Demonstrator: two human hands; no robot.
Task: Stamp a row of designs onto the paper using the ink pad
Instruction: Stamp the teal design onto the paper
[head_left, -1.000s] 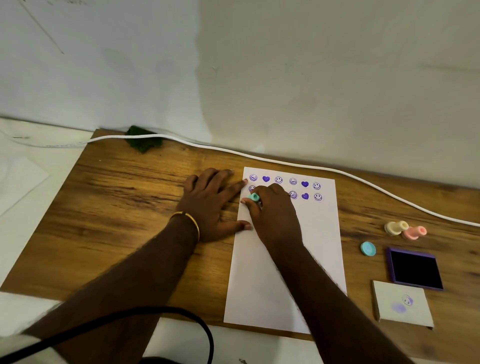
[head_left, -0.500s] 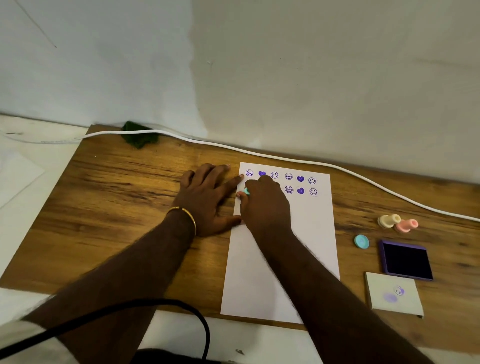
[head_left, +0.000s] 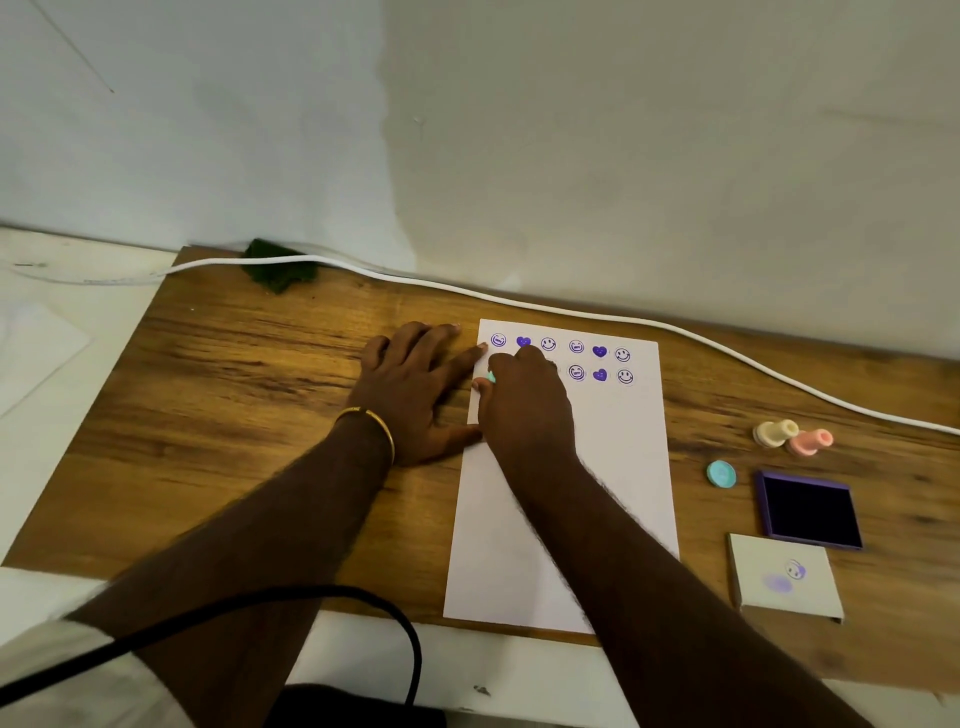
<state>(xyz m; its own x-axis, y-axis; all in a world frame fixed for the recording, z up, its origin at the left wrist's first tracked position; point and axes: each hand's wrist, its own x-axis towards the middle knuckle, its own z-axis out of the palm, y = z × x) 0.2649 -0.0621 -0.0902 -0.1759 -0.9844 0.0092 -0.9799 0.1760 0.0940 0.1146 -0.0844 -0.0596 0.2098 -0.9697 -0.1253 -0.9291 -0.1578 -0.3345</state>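
On the wooden tabletop (head_left: 234, 395), the right hand (head_left: 524, 410) is seen a little further left along the second row than half a second ago, with the mint stamp (head_left: 490, 378) now over the leftmost part of that row; the left hand (head_left: 410, 395) is unchanged in place. The paper (head_left: 613, 467) is laid lengthwise, its far end carrying the prints. Six purple prints (head_left: 575, 346) are counted in the far row: four faces and two hearts. Three are visible in the second row, the rest of it being covered by the right hand. Two loose stamps are lying on their sides to the right, one cream stamp (head_left: 775, 432) and one pink stamp (head_left: 809, 441), touching each other. One mint cap (head_left: 721, 473), one open ink pad (head_left: 808, 510) and one white lid (head_left: 784, 577) bearing ink marks are set near them. The mint stamp is pinched by the curled right fingers (head_left: 480, 385) and held against the paper. The left hand is laid flat, fingers spread, with fingertip and thumb on the paper's left edge. One gold bangle (head_left: 371, 423) is worn on the left wrist. One white cable (head_left: 571, 312) is run along the far edge.
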